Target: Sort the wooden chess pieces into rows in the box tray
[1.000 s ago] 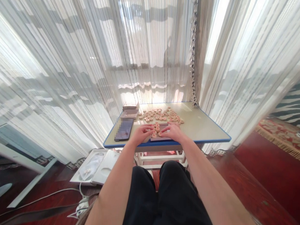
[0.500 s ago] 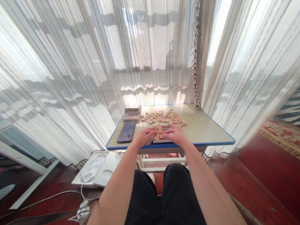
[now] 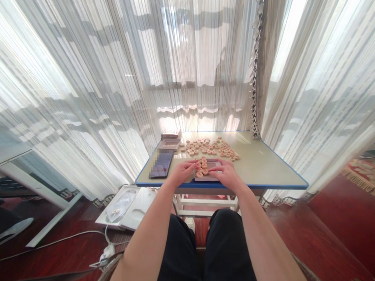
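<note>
Seated view over a small blue-edged table [image 3: 266, 170] set against sheer curtains [image 3: 84, 92]. My left hand [image 3: 182, 173] and right hand [image 3: 225, 173] lie at the table's near edge, flanking a shallow rectangular tray [image 3: 211, 165]; the fingers of both are loosely spread and rest on or beside the round wooden game pieces [image 3: 202, 169] lying in the tray's left part. I cannot tell whether either hand pinches a piece. Beyond the tray, more loose discs [image 3: 212, 147] are scattered across the tabletop, apart from the hands. The tray sits close to me, I judge, so that both hands can work it without stretching. At the left lie a dark phone [image 3: 161, 164] and stacked flat boxes [image 3: 170, 140]. On the floor, an open white box [image 3: 126, 202] with a cable [image 3: 64, 240].
</note>
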`<state>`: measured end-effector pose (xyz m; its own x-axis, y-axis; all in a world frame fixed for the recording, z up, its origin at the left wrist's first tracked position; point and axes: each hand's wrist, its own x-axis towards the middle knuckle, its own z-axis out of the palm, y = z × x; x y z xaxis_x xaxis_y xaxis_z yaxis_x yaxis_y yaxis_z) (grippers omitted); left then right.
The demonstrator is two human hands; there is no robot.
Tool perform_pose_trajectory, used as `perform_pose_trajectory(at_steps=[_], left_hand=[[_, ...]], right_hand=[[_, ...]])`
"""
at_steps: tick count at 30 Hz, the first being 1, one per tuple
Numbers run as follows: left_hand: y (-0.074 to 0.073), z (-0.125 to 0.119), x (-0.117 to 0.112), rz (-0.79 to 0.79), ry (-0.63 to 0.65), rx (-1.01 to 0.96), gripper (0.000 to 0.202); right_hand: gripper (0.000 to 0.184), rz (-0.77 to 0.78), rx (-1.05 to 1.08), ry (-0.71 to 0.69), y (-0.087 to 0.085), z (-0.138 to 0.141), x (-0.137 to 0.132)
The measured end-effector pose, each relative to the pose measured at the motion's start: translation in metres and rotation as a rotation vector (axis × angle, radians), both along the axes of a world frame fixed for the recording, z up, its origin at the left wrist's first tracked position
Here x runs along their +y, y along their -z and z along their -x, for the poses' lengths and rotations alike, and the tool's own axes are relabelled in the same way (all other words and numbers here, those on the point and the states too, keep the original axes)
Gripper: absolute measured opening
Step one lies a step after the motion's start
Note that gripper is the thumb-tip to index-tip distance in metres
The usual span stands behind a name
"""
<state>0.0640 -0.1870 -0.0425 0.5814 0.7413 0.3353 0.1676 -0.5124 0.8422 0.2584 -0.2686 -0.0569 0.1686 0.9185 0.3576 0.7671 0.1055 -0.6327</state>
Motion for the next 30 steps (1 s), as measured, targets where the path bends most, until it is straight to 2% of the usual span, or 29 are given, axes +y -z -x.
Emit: perform_pose_trajectory(at_steps=[12, 21, 30], left_hand=[[-0.0016, 0.0009, -0.0026, 0.003, -0.026, -0.016, 0.037], [-0.0034, -0.0001, -0.0040, 0.025, -0.031, -0.042, 0.034], [0.0000, 0.0005, -0.0012, 0.006, -0.025, -0.019, 0.033]], right_hand=[[0.021, -0.029, -0.010, -0.004, -0.0004, 0.0009, -0.0001], [0.023, 0.004, -0.034, -0.026, -0.0001, 0.0008, -0.0017], [0.024, -0.004, -0.062, -0.049, -0.0024, 0.0013, -0.0039]])
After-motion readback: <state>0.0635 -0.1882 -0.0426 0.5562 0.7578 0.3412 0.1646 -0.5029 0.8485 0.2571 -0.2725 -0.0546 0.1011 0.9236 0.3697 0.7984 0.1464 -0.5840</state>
